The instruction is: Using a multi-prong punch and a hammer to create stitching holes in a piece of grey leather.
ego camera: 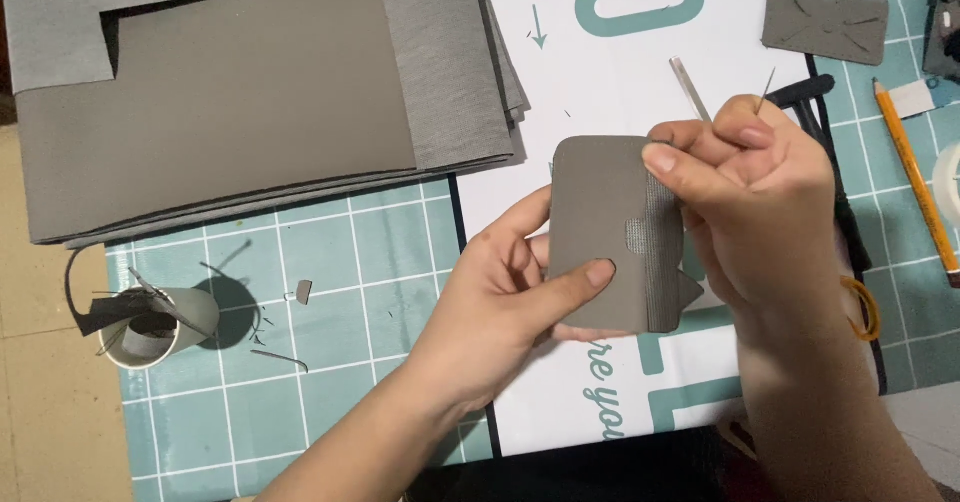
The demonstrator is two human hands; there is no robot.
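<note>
Bench [330,262] covered by teal gridded cutting mat, white printed sheet over middle. Grey sheet stack [230,92] at upper left. My left hand [505,297] grips small grey rounded piece [610,232] from below, thumb across front. My right hand [750,197] pinches thin needle [764,92] at piece's top right edge. Paper cup [160,324] with scraps sits far left; pencil [915,177] far right.
</note>
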